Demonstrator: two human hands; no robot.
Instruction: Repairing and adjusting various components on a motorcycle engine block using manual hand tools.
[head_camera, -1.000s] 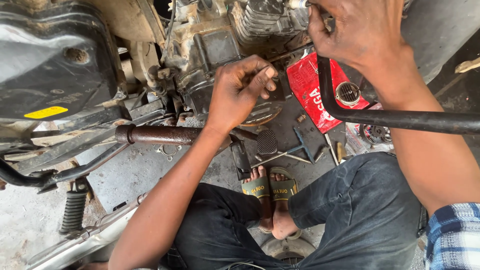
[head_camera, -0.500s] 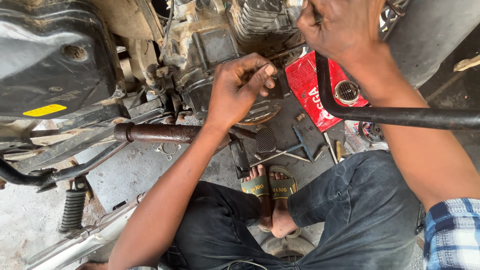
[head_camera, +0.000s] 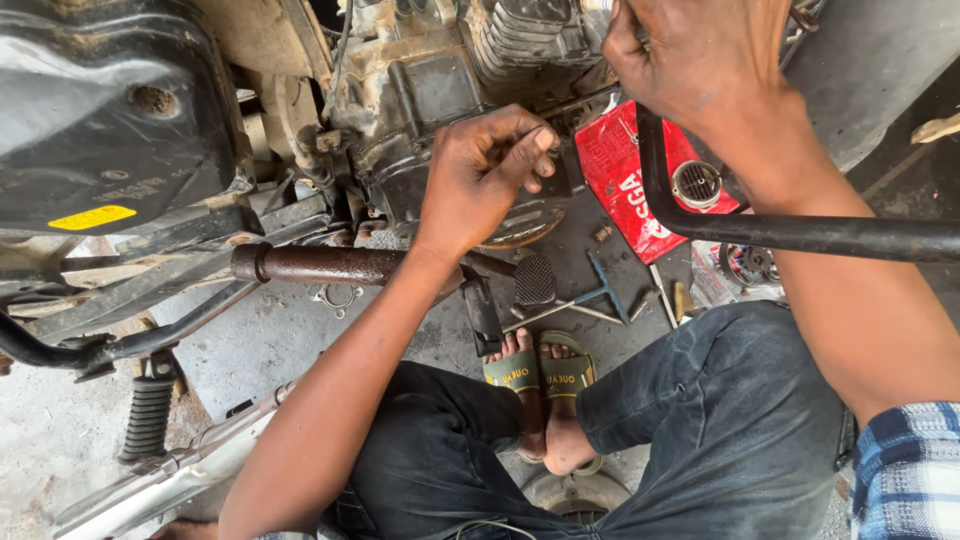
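A grimy motorcycle engine (head_camera: 430, 110) fills the top middle. My left hand (head_camera: 480, 175) rests against its side cover, with the fingertips pinched together on something small that I cannot make out. My right hand (head_camera: 700, 60) is higher up, beside the finned cylinder (head_camera: 520, 40). It is closed in a fist around a thin metal tool, which the fingers mostly hide. A thin rod (head_camera: 580, 98) runs between the two hands. My right forearm passes over a black bent tube (head_camera: 800, 235).
A black fuel tank (head_camera: 110, 130) sits at top left, with a rusty pipe (head_camera: 320, 265) below it. A flattened red can (head_camera: 640, 185), a T-handle wrench (head_camera: 600, 295) and small parts lie on the floor. My sandalled feet (head_camera: 540, 375) are below them. A shock spring (head_camera: 150, 415) is at lower left.
My right hand has shifted slightly left and up at the cylinder. My left hand stays at the engine cover with its fingers pinched.
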